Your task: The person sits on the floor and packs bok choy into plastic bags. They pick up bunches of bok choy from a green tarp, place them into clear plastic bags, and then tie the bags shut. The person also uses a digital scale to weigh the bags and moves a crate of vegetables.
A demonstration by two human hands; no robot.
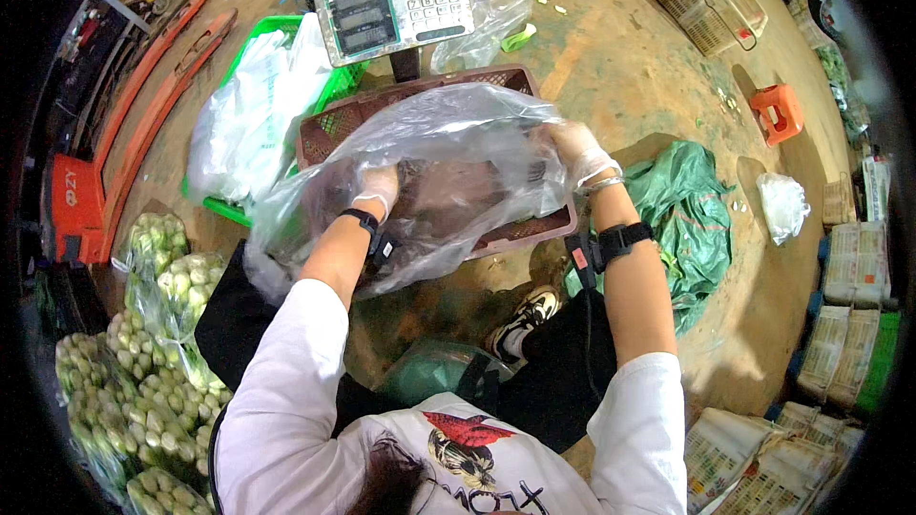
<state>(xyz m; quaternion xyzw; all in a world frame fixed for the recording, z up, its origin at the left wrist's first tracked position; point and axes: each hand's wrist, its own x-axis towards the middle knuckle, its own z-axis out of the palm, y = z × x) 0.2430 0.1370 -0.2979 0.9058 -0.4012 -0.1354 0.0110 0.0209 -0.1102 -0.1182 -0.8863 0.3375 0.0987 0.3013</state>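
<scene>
A large clear plastic bag (444,121) is spread wide over a brown plastic crate (529,232). My left hand (379,186), in a thin clear glove, reaches into the bag's mouth; its fingers are partly hidden by film, so its grip cannot be told. My right hand (572,146), gloved too, holds the bag's rim at the crate's right side. Just beyond the crate stands a digital scale's display and keypad (397,11). To its left, a green plastic basket (229,213) holds white plastic bags (250,114).
Bagged pale green-white vegetables (143,400) are heaped at lower left, below a red pallet jack (75,207). A green woven sack (690,229) lies to the right, with an orange stool (778,114) farther off. Stacked crates (855,265) line the right edge.
</scene>
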